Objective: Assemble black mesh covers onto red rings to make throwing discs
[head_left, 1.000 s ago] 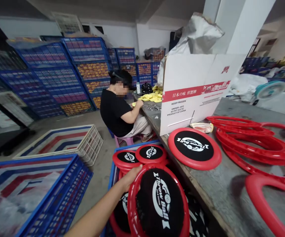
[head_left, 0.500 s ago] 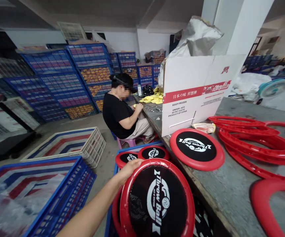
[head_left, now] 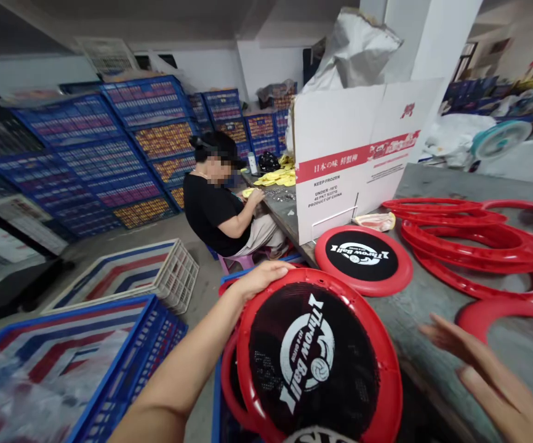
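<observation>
Big grey concrete worktable [head_left: 432,320] runs along the right, with a white cardboard box printed with a red stripe [head_left: 349,160] standing on it and a spread of open red plastic rings [head_left: 474,237] past that. Left of the table, on the floor, sits a blue plastic crate [head_left: 86,369], and a seated co-worker in a black shirt [head_left: 215,209] is busy further down the table. The main thing is the round red-rimmed disc with black mesh and white "Throw Ball" print [head_left: 315,363], tilted up with its face to the camera, just off the table's near edge and over a stack of similar discs. The left hand [head_left: 260,280] is curled around its top-left rim, so that one is clearly on it. The right hand [head_left: 488,375] is open, fingers spread, empty, hovering over the table just right of the disc and not touching it. Another identical disc [head_left: 363,258] lies flat on the table just beyond.
</observation>
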Available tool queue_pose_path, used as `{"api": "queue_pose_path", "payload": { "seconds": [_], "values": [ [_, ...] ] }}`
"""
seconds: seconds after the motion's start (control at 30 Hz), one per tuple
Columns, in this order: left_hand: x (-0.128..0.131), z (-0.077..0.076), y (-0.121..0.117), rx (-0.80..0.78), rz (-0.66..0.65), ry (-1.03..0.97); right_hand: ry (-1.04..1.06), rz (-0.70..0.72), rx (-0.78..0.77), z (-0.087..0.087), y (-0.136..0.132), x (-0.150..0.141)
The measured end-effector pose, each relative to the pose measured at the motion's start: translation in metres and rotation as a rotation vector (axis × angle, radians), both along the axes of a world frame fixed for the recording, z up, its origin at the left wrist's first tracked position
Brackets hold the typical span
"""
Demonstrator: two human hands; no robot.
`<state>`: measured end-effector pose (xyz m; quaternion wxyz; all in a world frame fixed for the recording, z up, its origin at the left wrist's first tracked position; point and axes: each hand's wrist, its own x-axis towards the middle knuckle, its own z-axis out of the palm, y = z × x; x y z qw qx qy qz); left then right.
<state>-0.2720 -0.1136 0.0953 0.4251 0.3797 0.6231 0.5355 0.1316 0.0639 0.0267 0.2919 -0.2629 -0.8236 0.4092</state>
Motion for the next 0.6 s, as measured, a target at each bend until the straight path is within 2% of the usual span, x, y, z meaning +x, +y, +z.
{"api": "queue_pose_path", "payload": {
  "seconds": [0.1, 0.17, 0.23, 0.33, 0.43, 0.53, 0.6],
  "values": [
    [0.021, 0.0, 0.017, 0.001, -0.093, 0.054, 0.113, 0.127, -0.384, 0.028, -0.018, -0.055],
    [0.032, -0.003, 0.023, 0.013, -0.108, 0.079, 0.053, 0.149, -0.473, 0.038, -0.027, -0.083],
    [0.038, -0.007, 0.024, 0.032, -0.084, 0.112, -0.012, 0.187, -0.536, 0.038, -0.03, -0.097],
    [0.044, -0.007, 0.014, 0.077, 0.033, 0.181, -0.06, 0.117, -0.501, 0.028, -0.031, -0.094],
    [0.054, 0.0, -0.005, 0.111, 0.12, 0.449, -0.036, 0.028, -0.478, 0.021, -0.03, -0.082],
    [0.067, 0.01, -0.024, 0.106, 0.044, 0.752, -0.01, 0.011, -0.506, 0.021, -0.031, -0.076],
    [0.073, 0.015, -0.032, 0.095, -0.028, 0.83, -0.005, 0.013, -0.51, 0.022, -0.033, -0.075]
  ]
}}
